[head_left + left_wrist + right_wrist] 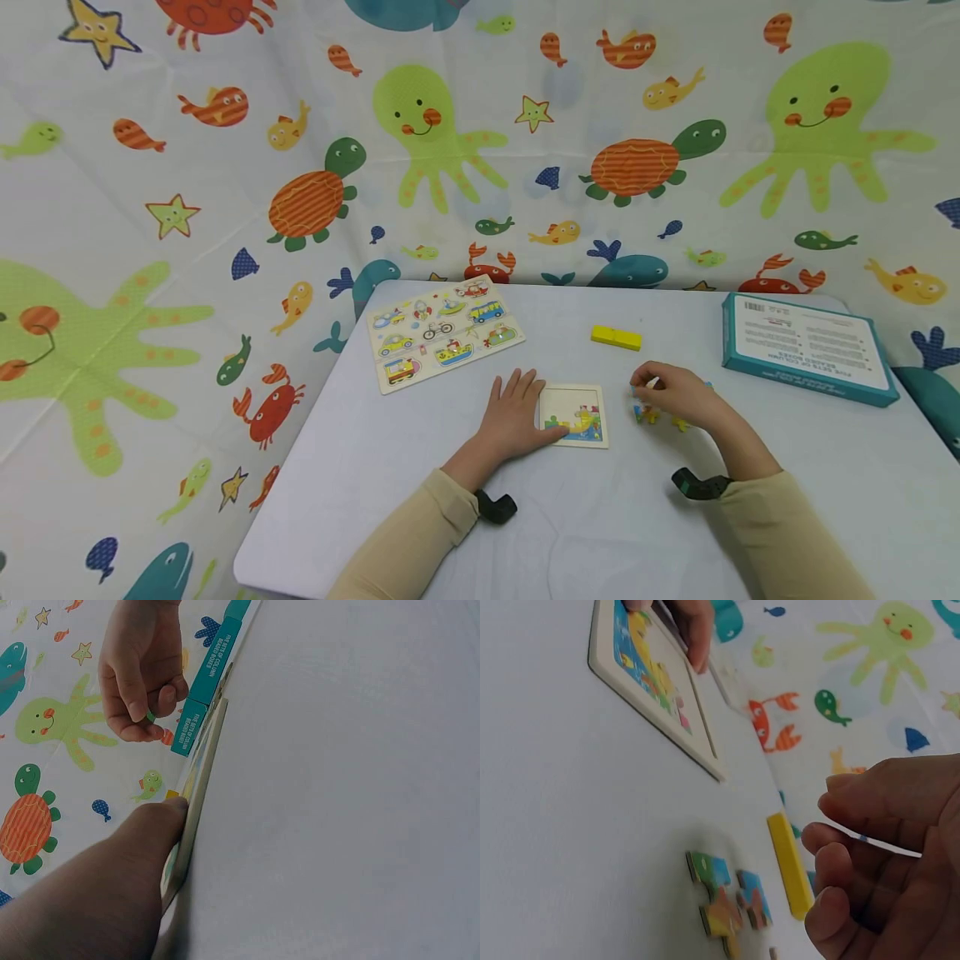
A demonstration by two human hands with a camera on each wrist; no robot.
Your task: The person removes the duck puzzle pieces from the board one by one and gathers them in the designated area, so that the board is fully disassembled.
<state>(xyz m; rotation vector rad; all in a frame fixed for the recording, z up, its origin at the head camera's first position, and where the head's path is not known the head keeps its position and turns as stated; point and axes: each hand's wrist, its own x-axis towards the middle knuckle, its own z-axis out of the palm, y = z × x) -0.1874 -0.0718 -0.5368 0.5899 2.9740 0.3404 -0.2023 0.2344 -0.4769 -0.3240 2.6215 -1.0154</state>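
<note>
A square wooden jigsaw tray (551, 400) lies on the table, its lower part filled with colourful puzzle pieces. My left hand (513, 421) rests at its left side with fingers spread, the thumb lying over the lower edge and picture. To the right, my right hand (678, 393) is raised over loose puzzle pieces (721, 915), its fingers curled. It pinches a small puzzle piece (151, 716), of which only a green bit shows between thumb and fingers in the left wrist view. The hand partly covers the loose pieces in the head view.
A yellow block (616, 337) lies behind the tray. At the back left is a wooden board (420, 367) with vehicle pictures. A teal box (810, 346) lies at the back right. A cloth printed with sea animals (465, 242) hangs behind the white table (600, 533).
</note>
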